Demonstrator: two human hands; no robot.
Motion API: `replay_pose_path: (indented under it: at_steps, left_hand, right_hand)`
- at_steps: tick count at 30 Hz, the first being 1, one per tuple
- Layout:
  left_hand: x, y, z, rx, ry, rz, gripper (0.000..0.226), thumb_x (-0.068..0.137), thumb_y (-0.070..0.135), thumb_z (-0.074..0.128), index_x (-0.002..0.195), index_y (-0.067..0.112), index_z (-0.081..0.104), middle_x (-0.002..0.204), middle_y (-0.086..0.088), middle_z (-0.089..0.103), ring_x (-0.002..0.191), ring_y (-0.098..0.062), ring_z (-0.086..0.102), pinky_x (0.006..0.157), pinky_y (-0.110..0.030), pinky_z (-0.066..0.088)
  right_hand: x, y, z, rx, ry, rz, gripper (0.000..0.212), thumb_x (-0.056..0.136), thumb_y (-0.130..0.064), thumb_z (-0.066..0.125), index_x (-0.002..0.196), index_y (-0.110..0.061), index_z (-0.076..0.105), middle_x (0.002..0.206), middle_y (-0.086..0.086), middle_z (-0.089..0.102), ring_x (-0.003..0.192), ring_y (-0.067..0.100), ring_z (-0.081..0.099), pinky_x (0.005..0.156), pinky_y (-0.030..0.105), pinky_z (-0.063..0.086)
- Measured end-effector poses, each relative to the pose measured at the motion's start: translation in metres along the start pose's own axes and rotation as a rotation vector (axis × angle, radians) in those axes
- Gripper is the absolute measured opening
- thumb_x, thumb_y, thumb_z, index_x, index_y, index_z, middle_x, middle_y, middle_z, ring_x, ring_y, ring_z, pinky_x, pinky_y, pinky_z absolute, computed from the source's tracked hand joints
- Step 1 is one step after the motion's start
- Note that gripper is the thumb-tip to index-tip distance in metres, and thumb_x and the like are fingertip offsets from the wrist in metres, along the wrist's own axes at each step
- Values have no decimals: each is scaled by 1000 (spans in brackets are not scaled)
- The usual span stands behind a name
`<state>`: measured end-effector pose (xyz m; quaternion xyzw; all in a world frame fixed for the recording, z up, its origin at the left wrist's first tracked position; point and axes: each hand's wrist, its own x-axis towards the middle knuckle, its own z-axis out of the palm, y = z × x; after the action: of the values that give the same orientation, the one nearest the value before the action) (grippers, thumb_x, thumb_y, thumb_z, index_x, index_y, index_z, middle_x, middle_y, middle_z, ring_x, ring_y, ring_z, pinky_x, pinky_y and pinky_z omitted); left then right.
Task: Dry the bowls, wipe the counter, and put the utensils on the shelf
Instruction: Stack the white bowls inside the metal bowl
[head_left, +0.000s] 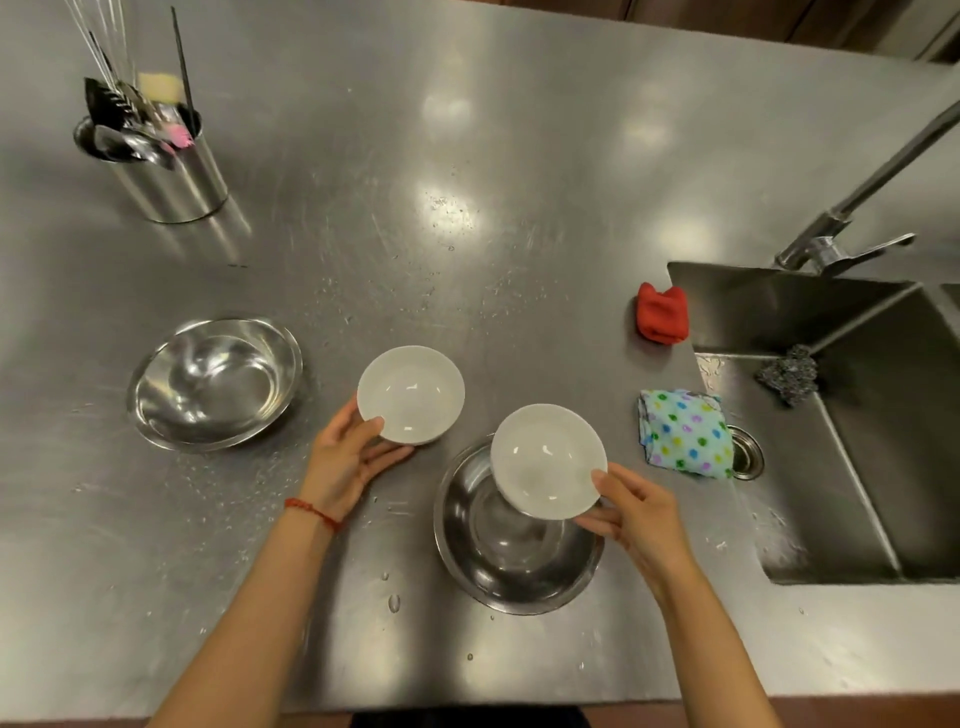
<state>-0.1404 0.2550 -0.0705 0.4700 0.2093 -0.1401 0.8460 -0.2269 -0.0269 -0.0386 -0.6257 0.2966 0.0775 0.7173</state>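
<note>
2 white bowls (411, 393) (548, 461) upright, hand-held

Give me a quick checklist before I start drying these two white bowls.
1. Left hand grips the left white bowl: ok.
2. Right hand grips the right white bowl: ok.
3. A hand free to take a cloth: not ok, both are full.
4. Cloth nearby: ok, the dotted cloth lies at the sink edge, the red cloth beyond it.
5. Counter dry: not ok, droplets show.
6. Bowls dry inside: cannot tell.
</note>
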Motion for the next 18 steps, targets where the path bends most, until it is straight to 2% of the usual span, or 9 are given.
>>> replay_pose_path:
  at_steps: [3,6,9,11,14,18]
  left_hand:
    - [-16,-1,0,17,-28,5,41,89,-4,46,125,16,47,107,-3,62,76,-25,71,65,-39,60]
    - [-33,-1,2,56,-47,3,43,88,-1,48,128,15,46,109,-3,63,80,-26,71,63,-37,60]
    - [-49,-2,5,81,-42,-11,50,86,1,52,133,14,43,115,-4,61,85,-28,69,62,-35,60]
    - [-58,-3,8,88,-45,-16,49,86,1,52,133,13,43,114,-5,61,85,-29,69,61,-35,60]
    - [-70,-5,15,99,-71,-17,43,86,0,51,127,14,48,107,-2,65,81,-28,70,59,-35,60]
    - [-81,-10,25,130,-104,-63,34,86,-1,52,113,19,56,106,-1,64,77,-27,71,57,-34,59]
  right_hand:
    - [-9,7,-4,-49,-32,25,19,87,-12,59,96,-27,66,77,-9,75,73,21,72,54,23,56]
    - [-14,9,-4,-98,-92,21,20,88,-11,58,95,-28,64,72,-12,74,70,18,72,52,21,55]
    - [-17,11,-1,-151,-141,4,22,88,-7,56,104,-23,62,69,-11,73,64,13,71,49,19,54]
    - [-18,14,2,-198,-163,8,26,89,-6,55,113,-15,61,75,-6,70,61,13,71,50,20,56]
    - [-18,15,5,-263,-183,26,30,90,-7,55,120,-9,58,82,-1,68,65,17,69,55,23,58]
    - [-17,17,6,-300,-171,30,27,90,-7,54,117,-5,60,82,3,67,62,17,66,52,20,56]
